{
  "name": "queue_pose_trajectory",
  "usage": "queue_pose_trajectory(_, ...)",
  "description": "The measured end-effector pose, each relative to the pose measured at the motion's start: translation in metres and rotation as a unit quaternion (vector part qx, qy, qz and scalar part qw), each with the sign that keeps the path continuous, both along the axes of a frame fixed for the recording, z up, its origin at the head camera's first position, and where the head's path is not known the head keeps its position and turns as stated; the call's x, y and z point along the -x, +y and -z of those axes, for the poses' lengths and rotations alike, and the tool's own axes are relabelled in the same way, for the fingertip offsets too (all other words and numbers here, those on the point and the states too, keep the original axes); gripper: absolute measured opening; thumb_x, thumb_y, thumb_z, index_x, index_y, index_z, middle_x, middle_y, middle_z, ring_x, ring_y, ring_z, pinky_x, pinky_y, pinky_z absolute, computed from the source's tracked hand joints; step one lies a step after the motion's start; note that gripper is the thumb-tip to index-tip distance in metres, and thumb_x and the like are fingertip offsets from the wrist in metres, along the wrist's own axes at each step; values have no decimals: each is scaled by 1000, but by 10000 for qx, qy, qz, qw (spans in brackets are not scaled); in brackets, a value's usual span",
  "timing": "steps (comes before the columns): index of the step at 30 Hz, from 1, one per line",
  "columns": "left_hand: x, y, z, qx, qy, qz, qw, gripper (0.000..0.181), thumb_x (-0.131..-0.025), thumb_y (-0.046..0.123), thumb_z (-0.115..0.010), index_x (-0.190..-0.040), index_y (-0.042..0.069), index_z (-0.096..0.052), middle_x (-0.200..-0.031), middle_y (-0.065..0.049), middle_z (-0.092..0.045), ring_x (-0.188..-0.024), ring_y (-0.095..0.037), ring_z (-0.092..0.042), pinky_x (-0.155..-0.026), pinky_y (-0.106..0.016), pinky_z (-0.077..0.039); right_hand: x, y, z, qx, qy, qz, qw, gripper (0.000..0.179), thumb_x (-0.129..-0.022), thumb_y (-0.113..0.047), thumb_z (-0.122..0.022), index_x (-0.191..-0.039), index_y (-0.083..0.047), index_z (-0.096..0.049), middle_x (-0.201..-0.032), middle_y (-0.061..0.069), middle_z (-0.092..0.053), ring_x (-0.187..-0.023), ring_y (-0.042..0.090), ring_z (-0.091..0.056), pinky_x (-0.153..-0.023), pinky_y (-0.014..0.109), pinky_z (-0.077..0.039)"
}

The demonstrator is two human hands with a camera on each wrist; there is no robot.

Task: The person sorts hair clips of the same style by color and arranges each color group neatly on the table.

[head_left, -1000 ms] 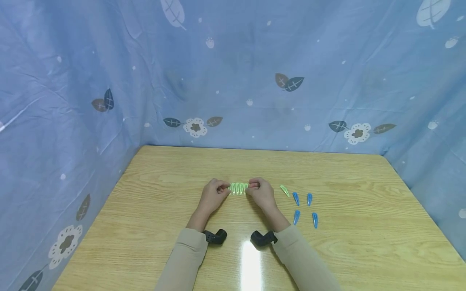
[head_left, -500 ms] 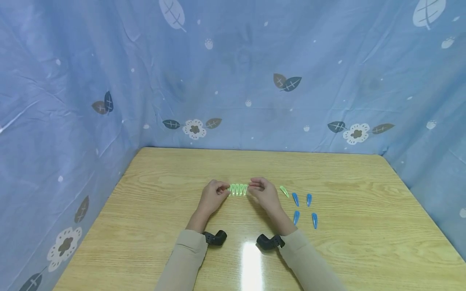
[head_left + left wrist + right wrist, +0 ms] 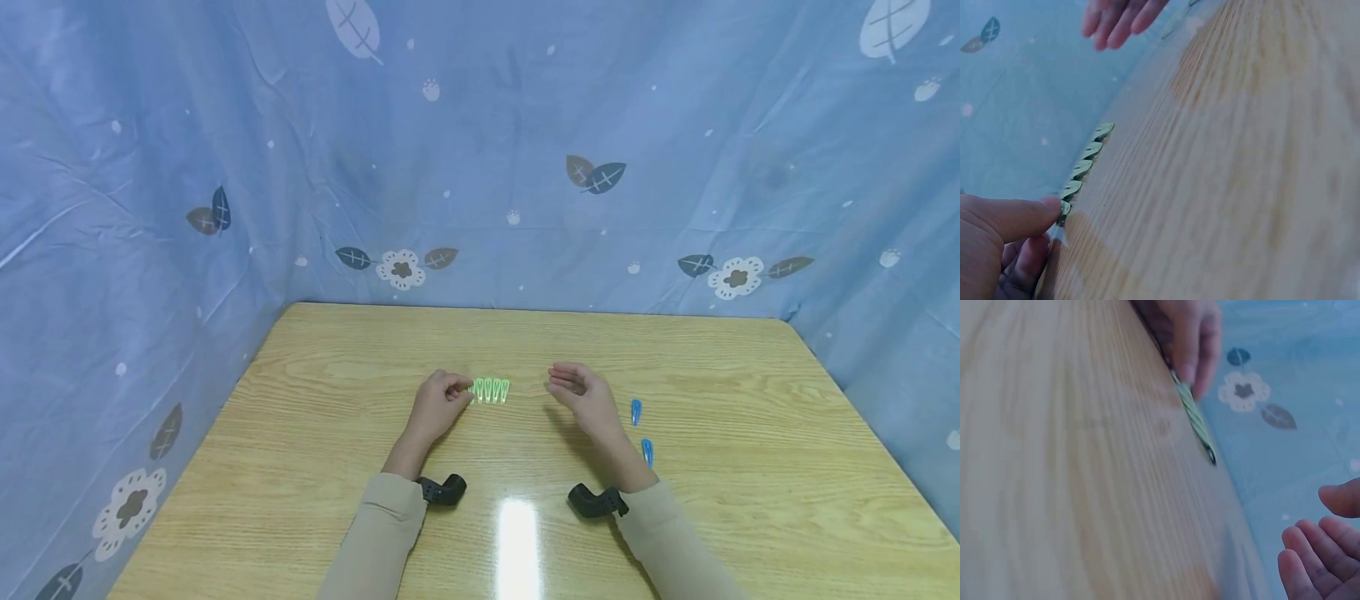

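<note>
Several light green snap hair clips [image 3: 492, 391] lie side by side in a short row on the wooden table. My left hand [image 3: 440, 402] is at the row's left end, its thumb and fingers pinching the leftmost green clip [image 3: 1065, 209] in the left wrist view. My right hand [image 3: 591, 406] hovers right of the row, fingers loosely extended with nothing between them; the right wrist view shows its palm [image 3: 1329, 565] and spread thumb. Two blue hair clips [image 3: 636, 412] show beyond the right forearm. A loose green clip and other blue ones are hidden behind this hand and forearm.
The wooden table [image 3: 337, 350] ends at a blue curtain [image 3: 480, 167] printed with leaves and flowers, which hangs behind and at both sides. Black wrist cameras [image 3: 442, 490] sit on both wrists. A bright light reflection [image 3: 518, 542] lies at the front.
My right hand has let go of the row's right end and moved rightward, now covering the loose green clip and two blue ones. The left hand has stayed in place.
</note>
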State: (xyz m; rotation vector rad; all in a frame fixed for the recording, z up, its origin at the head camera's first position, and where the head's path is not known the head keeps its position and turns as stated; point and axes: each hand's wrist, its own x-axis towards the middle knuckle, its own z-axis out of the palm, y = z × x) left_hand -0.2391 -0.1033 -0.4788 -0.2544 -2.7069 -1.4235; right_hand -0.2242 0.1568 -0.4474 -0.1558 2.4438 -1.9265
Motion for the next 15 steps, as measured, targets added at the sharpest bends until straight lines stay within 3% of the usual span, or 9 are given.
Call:
queue_pose_trajectory(7, 0, 1, 1, 8, -11, -2, 10000, 19, -86, 14, -72, -103, 5, -72, -90, -2, -57, -76, -12, -53, -70, -24, -49, -4, 29, -1, -89, 40, -123, 9999, 43, -93, -4, -61, -131, 11, -46, -130, 28, -52, -120, 39, -51, -87, 12, -45)
queue_pose_trajectory(15, 0, 1, 0, -21, 5, 1, 10000, 18, -87, 14, -72, -103, 5, -72, -89, -2, -56, -75, -12, -52, -69, -25, -48, -4, 49, 0, -141, 145, -273, 9994, 44, -92, -1, -60, -131, 12, -45, -130, 29, -51, -121, 41, -50, -87, 14, -46)
